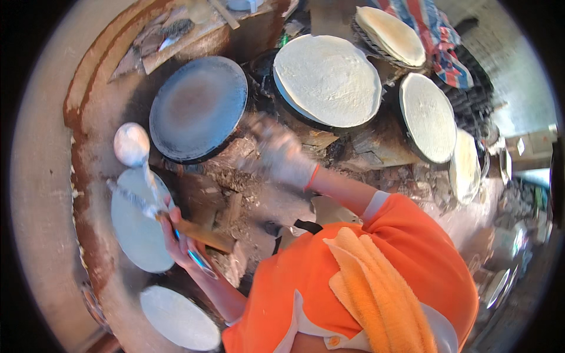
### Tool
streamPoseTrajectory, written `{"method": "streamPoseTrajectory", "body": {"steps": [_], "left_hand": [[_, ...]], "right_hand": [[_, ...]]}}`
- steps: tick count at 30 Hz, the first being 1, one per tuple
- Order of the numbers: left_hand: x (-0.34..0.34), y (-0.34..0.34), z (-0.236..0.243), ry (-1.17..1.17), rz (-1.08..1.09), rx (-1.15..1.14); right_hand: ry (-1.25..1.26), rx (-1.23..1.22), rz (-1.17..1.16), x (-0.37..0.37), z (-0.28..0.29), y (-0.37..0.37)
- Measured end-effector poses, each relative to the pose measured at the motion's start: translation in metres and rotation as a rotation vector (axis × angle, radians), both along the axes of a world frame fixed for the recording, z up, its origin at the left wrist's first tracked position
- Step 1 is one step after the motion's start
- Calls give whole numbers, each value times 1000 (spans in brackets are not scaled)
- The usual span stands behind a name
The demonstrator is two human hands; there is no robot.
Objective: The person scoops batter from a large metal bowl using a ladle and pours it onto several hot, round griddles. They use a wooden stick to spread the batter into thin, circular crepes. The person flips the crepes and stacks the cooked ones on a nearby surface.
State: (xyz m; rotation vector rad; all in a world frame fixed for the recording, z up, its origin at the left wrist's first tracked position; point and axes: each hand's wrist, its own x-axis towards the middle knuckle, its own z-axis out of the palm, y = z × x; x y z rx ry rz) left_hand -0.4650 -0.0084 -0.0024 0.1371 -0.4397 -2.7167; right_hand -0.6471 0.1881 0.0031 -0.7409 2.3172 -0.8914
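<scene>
My left hand (181,241) is closed around a ladle (132,145), whose bowl is coated with pale batter, and a tool with a wooden handle (203,234). That tool's pale, batter-smeared end is blurred, so its exact kind is unclear. Both are above a pale, batter-covered round (141,229) at the left. My right hand (282,153), in a whitish glove, reaches out near the right edge of a dark round griddle (200,109) with a bare surface. Motion smears its fingers, hiding whether they hold anything. Beyond it, a griddle carries a pale flatbread (326,79).
More flatbreads on round griddles stand to the right, one (428,117) beside another (465,167). A further pale round (179,317) is at lower left. A wooden board (194,44) lies at the back left. A striped cloth (432,35) hangs far right. Debris covers the ground.
</scene>
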Motion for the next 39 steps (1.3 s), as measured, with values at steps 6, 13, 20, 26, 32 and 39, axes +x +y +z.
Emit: {"method": "streamPoseTrajectory", "body": {"steps": [6, 13, 20, 26, 32, 39], "left_hand": [[-48, 59, -8, -276, -57, 36], [-89, 96, 61, -648, -218, -593], [-115, 85, 16, -124, -267, -59], [-126, 68, 39, -426, -462, -476], [-156, 82, -5, -187, -391, -124], [-195, 96, 21, 8, -417, -235]], "right_hand": [[825, 417, -199, -110, -80, 67], [864, 155, -201, -154, -88, 100], [797, 44, -303, -186, -27, 130], [779, 123, -360, -224, 5, 154], [1090, 247, -287, -279, 70, 211], [831, -172, -866, -415, 134, 393]]}}
